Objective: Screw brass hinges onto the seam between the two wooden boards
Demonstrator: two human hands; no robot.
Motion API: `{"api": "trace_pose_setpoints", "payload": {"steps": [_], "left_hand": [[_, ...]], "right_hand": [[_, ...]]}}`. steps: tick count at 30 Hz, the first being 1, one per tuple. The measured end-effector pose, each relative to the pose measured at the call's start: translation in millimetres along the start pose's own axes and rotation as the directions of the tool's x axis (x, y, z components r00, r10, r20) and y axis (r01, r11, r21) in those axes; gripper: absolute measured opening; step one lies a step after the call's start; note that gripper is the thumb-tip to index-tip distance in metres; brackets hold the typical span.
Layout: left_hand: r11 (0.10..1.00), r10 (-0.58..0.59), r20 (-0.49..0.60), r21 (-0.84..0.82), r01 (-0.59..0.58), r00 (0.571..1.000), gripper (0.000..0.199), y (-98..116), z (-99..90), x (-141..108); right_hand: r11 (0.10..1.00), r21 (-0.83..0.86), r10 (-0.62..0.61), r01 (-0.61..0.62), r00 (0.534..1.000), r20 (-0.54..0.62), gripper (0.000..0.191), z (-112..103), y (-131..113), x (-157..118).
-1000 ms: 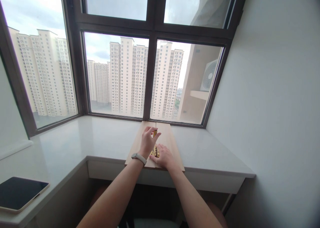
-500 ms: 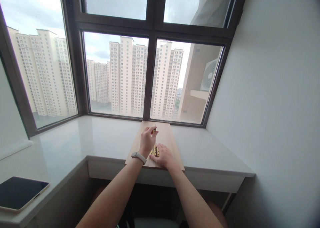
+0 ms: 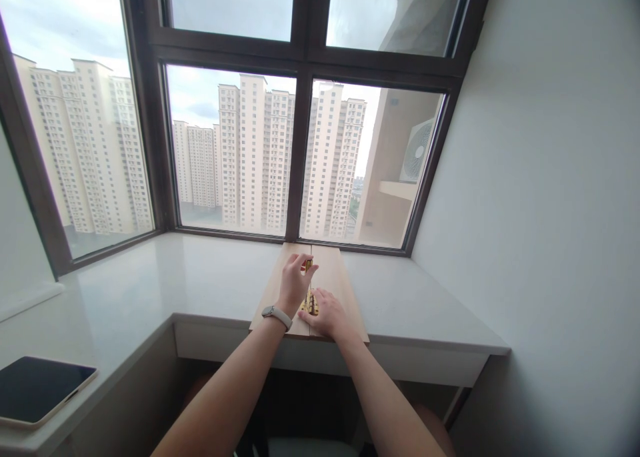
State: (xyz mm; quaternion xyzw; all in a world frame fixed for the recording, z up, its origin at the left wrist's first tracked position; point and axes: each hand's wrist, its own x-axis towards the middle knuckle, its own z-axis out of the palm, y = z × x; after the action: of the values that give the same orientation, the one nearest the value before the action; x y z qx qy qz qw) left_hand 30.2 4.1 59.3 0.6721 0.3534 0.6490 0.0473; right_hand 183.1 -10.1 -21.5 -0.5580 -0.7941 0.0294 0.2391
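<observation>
My left hand (image 3: 293, 283), with a watch at the wrist, is raised over the far part of a pale wooden board (image 3: 336, 271). Pinched between its thumb and fingers is a small yellow-and-black piece (image 3: 309, 265), too small to name more exactly. Lower down, my right hand (image 3: 329, 313) curves round the right side of a yellow-and-dark patterned object (image 3: 311, 303) on the board. Thumb and fingers touch it and hide part of it. Whether it is one thing or several pieces, I cannot tell.
The board lies on a white counter (image 3: 215, 277) below the window (image 3: 295, 177). A tablet (image 3: 43, 387) with a dark screen rests on the counter's left arm. A white wall (image 3: 540, 177) rises at the right.
The piece in my left hand has turned slightly, so more of its yellow face shows. My right hand stays in place on the patterned object.
</observation>
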Motion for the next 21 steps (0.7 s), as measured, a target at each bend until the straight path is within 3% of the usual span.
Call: {"api": "trace_pose_setpoints", "payload": {"steps": [13,21], "left_hand": [[1.000,-0.021,0.011,0.002,0.021,1.000,0.021,1.4,1.0,-0.8],[0.999,-0.026,0.011,0.033,0.025,1.000,0.014,1.1,-1.0,-0.7]], "right_hand": [[1.000,0.010,-0.016,0.016,1.000,-0.013,0.078,2.7,2.1,0.4],[1.000,0.004,-0.003,0.003,1.000,-0.001,0.079,3.7,2.7,1.2]]}}
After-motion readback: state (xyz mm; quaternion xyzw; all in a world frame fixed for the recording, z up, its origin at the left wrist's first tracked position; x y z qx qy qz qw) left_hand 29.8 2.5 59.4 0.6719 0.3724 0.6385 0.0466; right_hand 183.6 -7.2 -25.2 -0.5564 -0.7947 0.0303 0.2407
